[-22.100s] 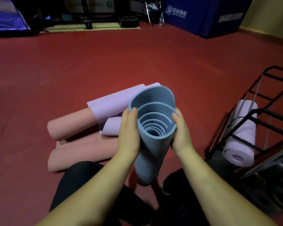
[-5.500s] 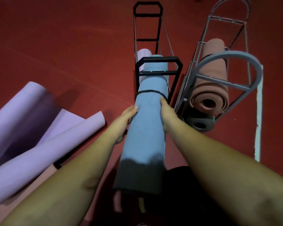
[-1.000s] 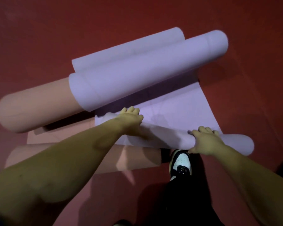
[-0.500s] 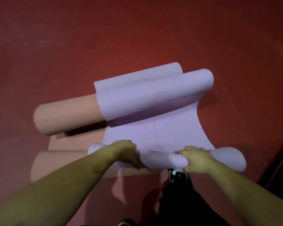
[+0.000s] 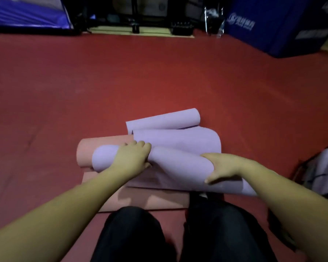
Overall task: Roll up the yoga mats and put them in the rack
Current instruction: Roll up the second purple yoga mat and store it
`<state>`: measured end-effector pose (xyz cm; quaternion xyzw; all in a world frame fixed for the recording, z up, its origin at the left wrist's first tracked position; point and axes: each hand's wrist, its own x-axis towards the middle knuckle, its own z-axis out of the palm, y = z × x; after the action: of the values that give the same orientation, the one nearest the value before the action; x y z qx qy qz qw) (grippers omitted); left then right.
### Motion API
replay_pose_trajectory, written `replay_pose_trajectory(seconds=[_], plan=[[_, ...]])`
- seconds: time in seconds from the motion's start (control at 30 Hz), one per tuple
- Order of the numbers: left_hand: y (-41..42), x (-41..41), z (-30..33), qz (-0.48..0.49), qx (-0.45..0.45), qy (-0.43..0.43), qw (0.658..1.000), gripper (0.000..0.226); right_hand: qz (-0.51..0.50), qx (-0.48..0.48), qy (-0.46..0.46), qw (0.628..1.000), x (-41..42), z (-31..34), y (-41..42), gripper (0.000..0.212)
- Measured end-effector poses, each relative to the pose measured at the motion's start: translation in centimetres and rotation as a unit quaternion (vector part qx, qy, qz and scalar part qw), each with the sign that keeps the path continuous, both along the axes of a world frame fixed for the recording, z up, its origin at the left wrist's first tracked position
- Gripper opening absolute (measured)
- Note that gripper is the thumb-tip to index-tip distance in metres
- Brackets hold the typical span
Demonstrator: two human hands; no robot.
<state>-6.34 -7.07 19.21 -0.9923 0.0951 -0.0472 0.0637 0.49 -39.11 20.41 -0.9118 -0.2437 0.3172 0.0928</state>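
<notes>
A lilac yoga mat (image 5: 178, 165) lies partly rolled on the red floor in front of my knees. My left hand (image 5: 132, 157) grips the roll near its left end. My right hand (image 5: 222, 167) wraps over the roll towards its right end. The far end of the lilac mat (image 5: 165, 120) curls up behind the roll. A pink mat (image 5: 95, 148) lies beneath, its far end rolled and its flat part (image 5: 146, 199) reaching my legs. At the right edge, a rolled lilac mat (image 5: 324, 171) rests in the dark rack (image 5: 299, 167).
Red floor (image 5: 121, 82) stretches ahead and to both sides. Blue padded blocks (image 5: 276, 25) stand at the back right, a blue mat (image 5: 27, 14) at the back left, and dark equipment frames (image 5: 136, 17) along the far wall.
The view has tilted up from the floor towards the room. Both hands have rolled the near lilac roll forward, so it is thicker and closer to the far curl.
</notes>
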Motion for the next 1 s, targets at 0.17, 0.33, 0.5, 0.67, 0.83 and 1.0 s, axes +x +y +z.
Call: replay_pose_trajectory(seconds=[0.17, 0.33, 0.5, 0.67, 0.83, 1.0], plan=[[-2.0, -6.4, 1.6, -0.034, -0.009, -0.067, 0.997, 0.053, -0.006, -0.102, -0.075, 0.992, -5.8, 5.1, -2.5, 0.090], [-3.1, -8.8, 4.8, -0.010, -0.023, -0.185, 0.982, 0.049, -0.013, -0.127, -0.386, 0.914, -10.0, 7.8, -3.0, 0.072], [-5.3, -12.9, 3.2, -0.027, -0.014, -0.112, 0.993, 0.061, 0.036, -0.098, -0.470, 0.877, -14.6, 4.2, -5.5, 0.073], [-6.2, -16.4, 0.3, -0.012, -0.020, -0.023, 0.999, 0.073, 0.071, -0.045, -0.452, 0.888, -18.1, -0.3, -6.0, 0.074], [-6.1, -16.4, 2.4, -0.046, -0.017, -0.056, 0.997, 0.067, 0.105, 0.026, -0.462, 0.880, -17.7, 0.4, -5.8, 0.072], [-5.7, -17.2, 3.0, -0.040, -0.039, -0.071, 0.996, 0.050, 0.092, 0.041, -0.489, 0.866, -18.0, 1.4, -5.0, 0.068]])
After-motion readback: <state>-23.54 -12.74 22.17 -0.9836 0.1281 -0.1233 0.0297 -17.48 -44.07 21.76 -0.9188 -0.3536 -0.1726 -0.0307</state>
